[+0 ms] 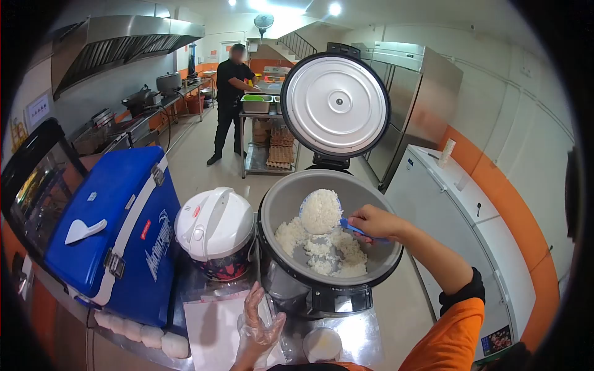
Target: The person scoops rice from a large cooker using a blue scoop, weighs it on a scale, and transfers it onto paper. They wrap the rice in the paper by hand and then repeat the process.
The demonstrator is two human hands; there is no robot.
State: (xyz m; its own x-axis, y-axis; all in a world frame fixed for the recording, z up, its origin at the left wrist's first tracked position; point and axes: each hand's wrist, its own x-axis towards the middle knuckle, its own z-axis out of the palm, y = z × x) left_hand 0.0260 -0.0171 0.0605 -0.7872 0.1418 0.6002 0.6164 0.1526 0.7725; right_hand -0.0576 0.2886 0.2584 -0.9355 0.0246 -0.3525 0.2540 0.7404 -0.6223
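Note:
My right hand (369, 224) grips the blue handle of a rice scoop (321, 211), which is heaped with white rice over the open pot. Inside the large grey rice cooker (275, 207), more loose rice (337, 260) lies on the bottom. The cooker's round lid (336, 102) stands upright behind it. My left hand (258, 324), in a clear plastic glove, is held with fingers apart and nothing in it, above white paper sheets (213, 331) at the counter's front. A small round white-topped container (322, 344) is right of it.
A white rice cooker (215, 226) and a blue cooler box (117, 229) stand on the left. Several wrapped white portions (151, 337) lie before the cooler. A co-worker (232, 93) stands at a far steel table. A white chest freezer (470, 247) is on the right.

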